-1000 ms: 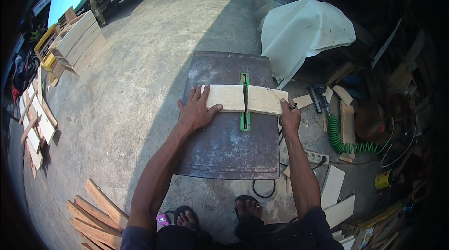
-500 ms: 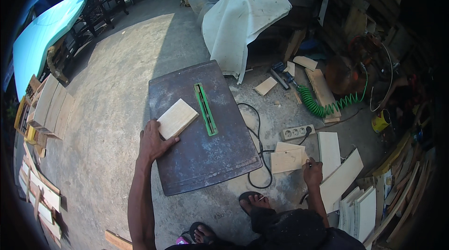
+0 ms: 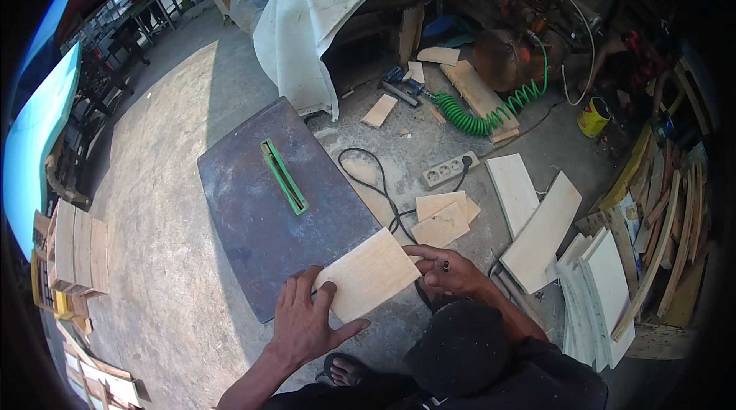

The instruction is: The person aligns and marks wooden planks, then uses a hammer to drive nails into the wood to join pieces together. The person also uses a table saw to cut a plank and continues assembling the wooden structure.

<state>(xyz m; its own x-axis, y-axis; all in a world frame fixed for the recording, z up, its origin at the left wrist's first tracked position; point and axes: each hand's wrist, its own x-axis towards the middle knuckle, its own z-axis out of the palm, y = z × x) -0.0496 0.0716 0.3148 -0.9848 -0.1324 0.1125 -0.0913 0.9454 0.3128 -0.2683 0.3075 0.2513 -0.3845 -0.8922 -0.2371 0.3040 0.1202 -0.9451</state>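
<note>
A pale wooden board (image 3: 369, 275) lies over the near right corner of the dark metal table (image 3: 230, 203), partly on the top and partly overhanging its edge. Its long axis slants from lower left to upper right in the head view, one short end toward each hand, roughly square to the line of the green-framed slot (image 3: 299, 207) in the tabletop. The broad face is turned up.

The left hand (image 3: 300, 327) is at the board's left end, fingers bent and touching it, thumb spread out near the close edge; the undersides are hidden, so I cannot tell whether it is gripping or only steadying. The right hand (image 3: 452, 272) pinches a small dark stick (image 3: 446, 265) between its fingers, with a fingertip at the board's right end.

Beyond the right hand, small wood pieces (image 3: 443, 226) overlap on the floor, near a white power strip (image 3: 451, 171).
</note>
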